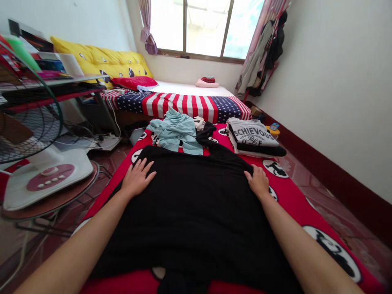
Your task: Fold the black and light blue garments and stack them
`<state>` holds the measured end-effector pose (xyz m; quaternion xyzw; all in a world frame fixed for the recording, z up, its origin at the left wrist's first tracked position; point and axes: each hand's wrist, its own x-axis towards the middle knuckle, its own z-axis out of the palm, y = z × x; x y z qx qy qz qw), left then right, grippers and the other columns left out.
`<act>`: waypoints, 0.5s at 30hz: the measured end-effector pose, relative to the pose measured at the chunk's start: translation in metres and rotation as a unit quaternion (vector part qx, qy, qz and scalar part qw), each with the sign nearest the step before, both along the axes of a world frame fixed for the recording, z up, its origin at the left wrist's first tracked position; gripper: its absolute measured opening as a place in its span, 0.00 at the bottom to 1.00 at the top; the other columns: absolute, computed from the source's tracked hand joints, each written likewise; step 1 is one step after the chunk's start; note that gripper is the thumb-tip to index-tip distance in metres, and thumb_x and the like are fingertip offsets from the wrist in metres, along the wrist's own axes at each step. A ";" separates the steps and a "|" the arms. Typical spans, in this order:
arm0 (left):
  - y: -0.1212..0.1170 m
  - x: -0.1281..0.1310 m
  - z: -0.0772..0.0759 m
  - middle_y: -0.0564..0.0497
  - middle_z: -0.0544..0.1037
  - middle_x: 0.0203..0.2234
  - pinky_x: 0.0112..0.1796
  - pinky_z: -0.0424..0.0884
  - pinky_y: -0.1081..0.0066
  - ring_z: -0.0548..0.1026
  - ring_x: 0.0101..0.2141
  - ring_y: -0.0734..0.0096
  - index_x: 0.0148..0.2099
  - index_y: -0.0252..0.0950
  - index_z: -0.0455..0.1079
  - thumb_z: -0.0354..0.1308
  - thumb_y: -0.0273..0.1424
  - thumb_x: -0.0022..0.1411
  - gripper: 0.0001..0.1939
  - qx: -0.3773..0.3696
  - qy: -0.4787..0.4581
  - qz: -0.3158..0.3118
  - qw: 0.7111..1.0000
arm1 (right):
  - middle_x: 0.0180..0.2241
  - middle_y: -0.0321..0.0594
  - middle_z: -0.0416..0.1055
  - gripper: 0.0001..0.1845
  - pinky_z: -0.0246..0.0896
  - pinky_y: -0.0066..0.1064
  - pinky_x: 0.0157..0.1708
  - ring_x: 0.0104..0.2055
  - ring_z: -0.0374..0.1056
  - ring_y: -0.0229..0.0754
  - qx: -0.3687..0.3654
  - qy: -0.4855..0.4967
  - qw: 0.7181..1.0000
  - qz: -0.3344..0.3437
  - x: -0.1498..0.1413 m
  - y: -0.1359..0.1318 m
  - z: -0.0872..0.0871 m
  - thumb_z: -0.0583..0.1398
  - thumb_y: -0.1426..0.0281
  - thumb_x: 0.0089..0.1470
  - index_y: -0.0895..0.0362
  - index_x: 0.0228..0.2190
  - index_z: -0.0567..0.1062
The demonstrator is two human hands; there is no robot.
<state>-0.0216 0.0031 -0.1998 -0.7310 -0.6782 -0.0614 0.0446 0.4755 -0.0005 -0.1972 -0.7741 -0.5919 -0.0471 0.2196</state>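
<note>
A black long-sleeved garment (190, 204) lies spread out in front of me on a red cloth with round black-and-white prints. My left hand (136, 178) rests flat on its upper left part, fingers spread. At its upper right edge my right hand (259, 180) touches the fabric, thumb apart from the fingers; the fingertips there are partly hard to make out. One black sleeve reaches away toward a crumpled light-blue garment (177, 130) beyond. To the far right sits a folded stack of clothes (252, 136), topped by a grey shirt with dark lettering.
The red cloth (294, 200) covers the surface under the clothes. On the left, a fan (50, 173) stands on a round stool beside a cluttered desk (82, 78). A bed with a striped and starred cover (180, 105) is behind. Clothes hang (260, 57) by the right wall.
</note>
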 end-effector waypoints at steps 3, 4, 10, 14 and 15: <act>-0.017 -0.003 0.001 0.44 0.50 0.67 0.61 0.48 0.48 0.48 0.66 0.53 0.68 0.40 0.51 0.41 0.45 0.68 0.30 0.008 0.010 -0.011 1.000 | 0.55 0.55 0.64 0.27 0.58 0.44 0.47 0.53 0.61 0.57 -0.039 -0.039 0.998 0.027 0.011 -0.020 0.002 0.52 0.62 0.60 0.61 0.57 0.62; -0.022 -0.003 0.001 0.43 0.50 0.67 0.61 0.48 0.48 0.48 0.66 0.53 0.68 0.40 0.51 0.42 0.44 0.67 0.30 0.007 0.011 -0.017 1.000 | 0.56 0.54 0.64 0.26 0.58 0.45 0.47 0.53 0.61 0.56 -0.056 -0.041 0.997 0.040 0.015 -0.026 0.004 0.52 0.63 0.60 0.61 0.57 0.62; -0.060 0.012 0.002 0.47 0.48 0.68 0.60 0.49 0.47 0.46 0.66 0.52 0.68 0.46 0.51 0.46 0.43 0.65 0.30 -0.032 -0.010 -0.098 0.995 | 0.54 0.53 0.66 0.25 0.56 0.45 0.54 0.57 0.61 0.54 -0.058 0.033 0.991 0.116 0.013 -0.071 0.030 0.59 0.67 0.50 0.59 0.51 0.69; -0.097 0.024 0.019 0.50 0.47 0.68 0.60 0.46 0.42 0.44 0.66 0.51 0.67 0.51 0.50 0.49 0.48 0.63 0.32 -0.109 -0.057 -0.188 0.974 | 0.45 0.44 0.73 0.19 0.62 0.39 0.49 0.47 0.69 0.47 -0.104 0.208 0.945 0.228 -0.021 -0.130 0.071 0.58 0.63 0.52 0.55 0.45 0.73; -0.108 0.025 0.027 0.51 0.46 0.68 0.60 0.46 0.42 0.44 0.66 0.51 0.67 0.53 0.51 0.50 0.49 0.62 0.32 -0.139 -0.072 -0.213 0.964 | 0.41 0.41 0.74 0.16 0.65 0.36 0.45 0.43 0.70 0.45 -0.162 0.240 0.926 0.242 -0.029 -0.148 0.081 0.59 0.63 0.52 0.54 0.43 0.74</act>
